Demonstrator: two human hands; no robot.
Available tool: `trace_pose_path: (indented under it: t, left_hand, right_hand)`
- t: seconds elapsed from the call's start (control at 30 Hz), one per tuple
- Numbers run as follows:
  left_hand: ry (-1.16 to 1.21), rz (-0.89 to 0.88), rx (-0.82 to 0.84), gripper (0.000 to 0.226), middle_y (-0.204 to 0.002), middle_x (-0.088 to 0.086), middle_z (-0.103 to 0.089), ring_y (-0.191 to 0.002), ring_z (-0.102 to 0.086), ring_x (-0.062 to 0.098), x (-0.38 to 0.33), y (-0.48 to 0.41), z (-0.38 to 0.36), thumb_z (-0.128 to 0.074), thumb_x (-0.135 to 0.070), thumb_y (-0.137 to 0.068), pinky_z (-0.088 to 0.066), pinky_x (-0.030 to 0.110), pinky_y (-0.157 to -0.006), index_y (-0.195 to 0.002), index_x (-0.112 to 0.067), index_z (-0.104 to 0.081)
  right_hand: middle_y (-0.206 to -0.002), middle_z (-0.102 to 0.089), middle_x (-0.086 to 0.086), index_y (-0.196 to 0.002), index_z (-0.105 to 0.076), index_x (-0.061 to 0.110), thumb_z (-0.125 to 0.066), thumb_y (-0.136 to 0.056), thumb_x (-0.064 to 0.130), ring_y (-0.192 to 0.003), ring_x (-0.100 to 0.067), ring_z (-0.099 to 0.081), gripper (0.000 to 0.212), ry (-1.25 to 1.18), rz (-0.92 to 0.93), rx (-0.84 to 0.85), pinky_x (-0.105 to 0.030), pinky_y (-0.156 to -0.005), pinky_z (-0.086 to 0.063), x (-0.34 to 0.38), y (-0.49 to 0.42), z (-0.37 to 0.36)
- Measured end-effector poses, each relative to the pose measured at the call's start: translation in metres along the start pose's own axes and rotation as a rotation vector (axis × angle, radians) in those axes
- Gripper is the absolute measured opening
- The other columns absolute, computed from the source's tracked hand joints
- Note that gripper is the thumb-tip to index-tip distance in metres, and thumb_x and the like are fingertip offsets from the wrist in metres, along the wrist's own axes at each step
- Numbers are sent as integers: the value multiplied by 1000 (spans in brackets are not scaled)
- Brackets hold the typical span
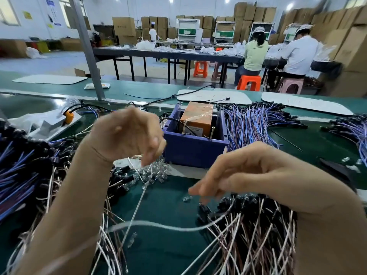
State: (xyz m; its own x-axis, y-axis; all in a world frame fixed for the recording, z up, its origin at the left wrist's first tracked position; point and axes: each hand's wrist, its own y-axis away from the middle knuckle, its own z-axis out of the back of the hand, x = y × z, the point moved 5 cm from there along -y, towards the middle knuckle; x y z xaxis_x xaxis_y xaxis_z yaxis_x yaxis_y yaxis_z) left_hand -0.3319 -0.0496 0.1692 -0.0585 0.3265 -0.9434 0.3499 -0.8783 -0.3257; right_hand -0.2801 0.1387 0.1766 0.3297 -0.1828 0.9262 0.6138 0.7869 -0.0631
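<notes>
The left hand (129, 135) hangs with its fingers curled downward, thumb and fingertips pinching a thin white wire (137, 207) that trails away from them toward 7 o'clock. The right hand (248, 175) has its fingers drawn in, tips bunched together and pointing to 9 o'clock. Motion blur hides whether they pinch anything, so I cannot tell. A curved white lead (168, 227) sweeps across the green bench mat (164, 205) at the right hand's 7 o'clock.

Just under the left fingertips, at 5 o'clock, lies a heap of clear LEDs (156, 173). At that hand's 3 o'clock stands a blue box (194, 149) with an orange carton (198, 118) inside it. At 6 o'clock from the right hand is a bundle of brown and white leads (258, 225) with black ends, and at its 12 o'clock a fan of blue and purple wires (254, 124). A second mass of blue wires (15, 175) lies at the left hand's 9 o'clock.
</notes>
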Motion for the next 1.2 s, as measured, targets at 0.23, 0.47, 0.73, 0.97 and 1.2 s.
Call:
trace_pose_path:
  t: [0.23, 0.47, 0.73, 0.97, 1.2]
  left_hand:
    - [-764, 940, -288, 31, -96, 14, -71, -73, -67, 20, 85, -33, 2, -55, -35, -96, -59, 33, -69, -96, -6, -64]
    - [-783, 1108, -17, 29, -83, 13, -73, -50, -61, 7, 130, -56, -46, -64, -31, -91, -56, 25, -65, -74, -8, -65]
    - [-1069, 1078, -409, 14, -88, 3, -74, -75, -70, 16, 79, -18, 22, -57, -19, -92, -56, 24, -61, -90, -11, -68]
    - [-1121, 1504, -670, 26, -74, -4, -68, -63, -60, 8, 56, 78, 88, -80, -36, -75, -45, 17, -53, -94, -20, -73]
    - [-1122, 1533, -514, 17, -99, 0, -71, -71, -59, 9, 62, 68, 80, -79, -22, -78, -42, 14, -47, -91, -24, -69]
  right_hand:
    - [-96, -75, -6, -97, -68, 7, -58, -87, 20, -89, -24, -70, 20, -8, -52, -218, -29, -79, -55, -7, -4, 13]
    - [-87, -67, 1, -89, -66, 22, -56, -95, 27, -83, -19, -63, 13, 385, -616, -409, -29, -74, -49, -83, -9, 40]
    - [-78, -73, 2, -81, -64, 20, -55, -95, 32, -70, -11, -58, 21, 357, -684, -384, -34, -77, -53, -109, -18, 39]
    - [-78, -73, 6, -90, -64, 27, -55, -94, 34, -87, -15, -65, 12, 307, -608, -432, -37, -81, -52, -103, -18, 41]
    - [-83, -73, 5, -95, -64, 28, -55, -95, 34, -89, -16, -66, 11, 271, -568, -442, -35, -86, -52, -97, -20, 39]
